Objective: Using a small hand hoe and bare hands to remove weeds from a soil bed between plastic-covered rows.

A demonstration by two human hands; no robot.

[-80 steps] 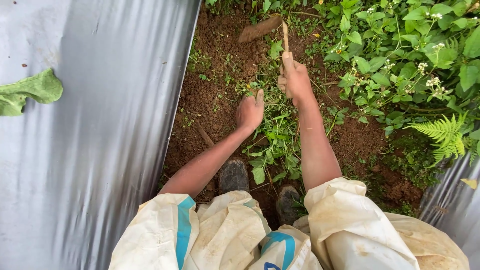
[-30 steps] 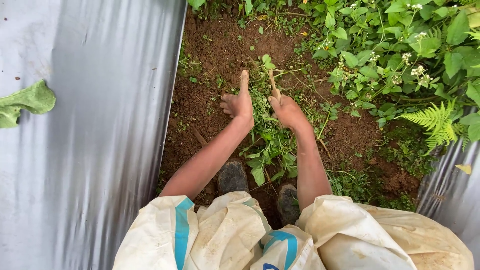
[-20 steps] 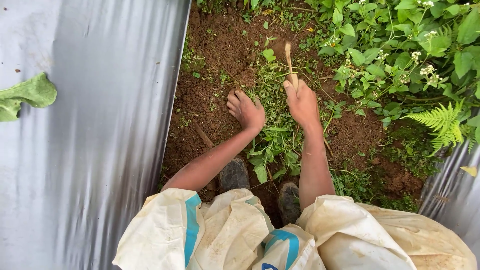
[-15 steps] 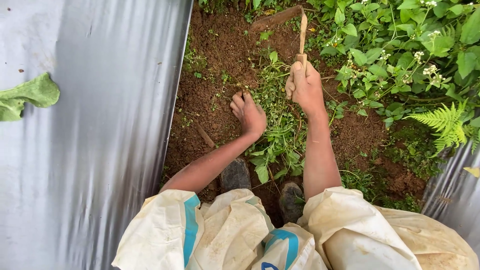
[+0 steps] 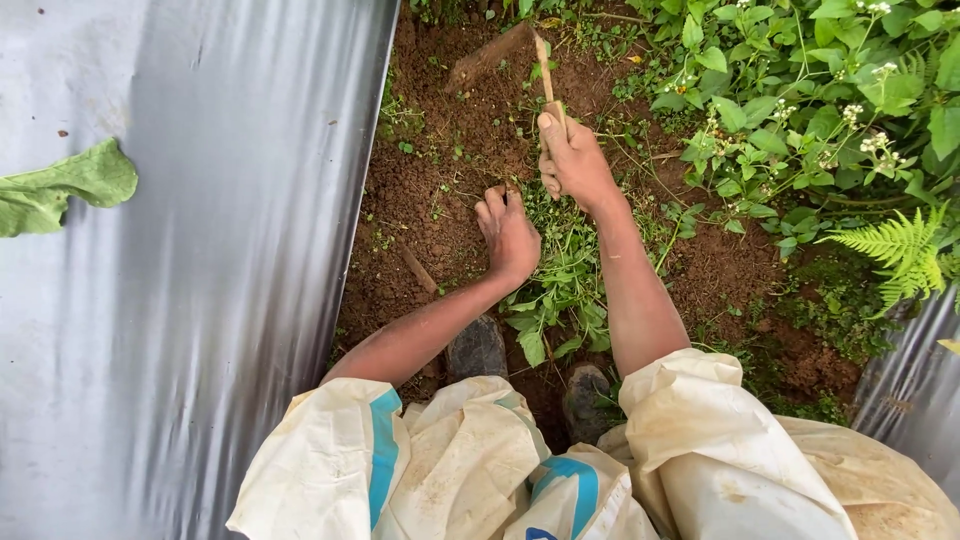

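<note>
- Broad silver plastic mulch sheet (image 5: 180,300) down the left edge of the soil strip, a second piece (image 5: 915,370) at the right edge; likely to tear if the blade swings wide past the soil's left edge.
- Strip of bare red-brown soil (image 5: 440,200) between the sheets, loose and crumbly; could scatter onto the sheet under a hard chop.
- Bank of leafy green plants with small white flowers (image 5: 820,90) and a fern frond (image 5: 895,245) along the strip's right side, just beside the tool; stems at risk if the stroke drifts right.
- Patch of low green weeds (image 5: 565,285) mid-strip, between the two forearms.
- Two dark muddy boot toes (image 5: 480,345) at the near end of the strip, close behind the weeds; exposed to a stroke pulled too far back.
- Right hand (image 5: 575,160) wrapped tight round a short wooden-handled hoe (image 5: 545,70), rusty blade resting on soil near the far end; slipping possible with a soiled grip.
- Left hand (image 5: 510,235) curled down into soil and weeds, empty or holding stems: cannot tell; near the blade's path, fingers in danger.
</note>
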